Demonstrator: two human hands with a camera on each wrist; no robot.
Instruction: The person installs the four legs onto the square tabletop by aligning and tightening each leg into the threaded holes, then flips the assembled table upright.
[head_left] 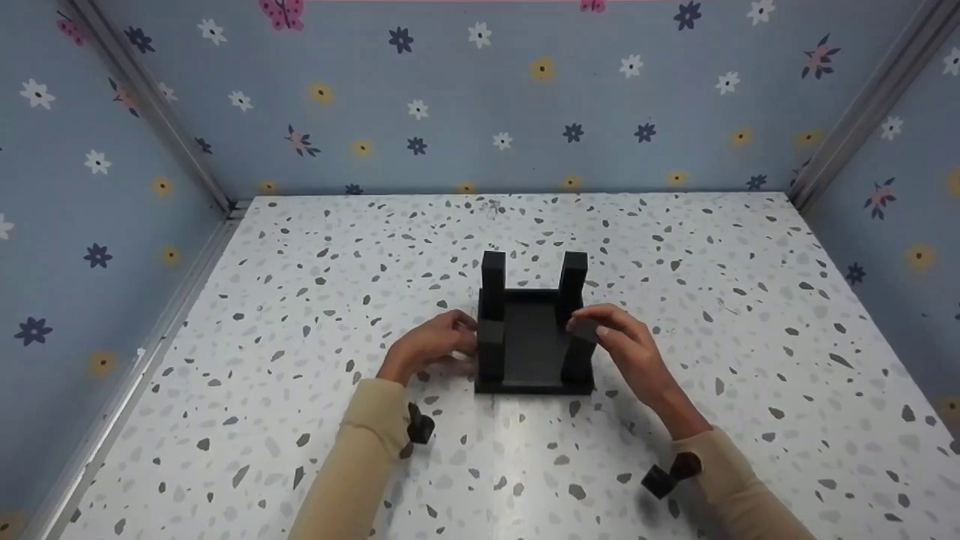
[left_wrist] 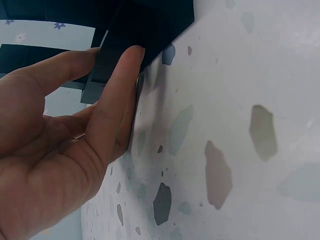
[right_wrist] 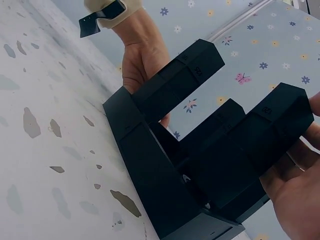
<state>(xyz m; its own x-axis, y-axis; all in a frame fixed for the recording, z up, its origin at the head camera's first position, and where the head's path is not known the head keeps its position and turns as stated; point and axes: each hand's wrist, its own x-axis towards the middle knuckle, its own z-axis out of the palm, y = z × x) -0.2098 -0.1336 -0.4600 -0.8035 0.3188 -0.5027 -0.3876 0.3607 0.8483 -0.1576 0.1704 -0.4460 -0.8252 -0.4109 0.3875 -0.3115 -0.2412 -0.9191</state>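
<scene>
A black stand [head_left: 532, 341] sits upright on the speckled table, a shallow rectangular base with a post rising at each corner. In the right wrist view small raised numbers mark the posts. My left hand [head_left: 435, 341] is at the base's left side; in the left wrist view its fingertips [left_wrist: 132, 55] lie against the black side near the table, some of them hidden behind it. With thumb and fingers my right hand [head_left: 634, 349] pinches the top of the near right post [right_wrist: 275, 120]. The base's floor shows bare between the posts.
White speckled tabletop [head_left: 300, 300] surrounds the stand. Blue flowered panels [head_left: 480, 97] rise at the back and both sides, joined by metal corner rails [head_left: 161, 112]. Small black pieces [head_left: 421, 427] are fixed at both sleeve cuffs.
</scene>
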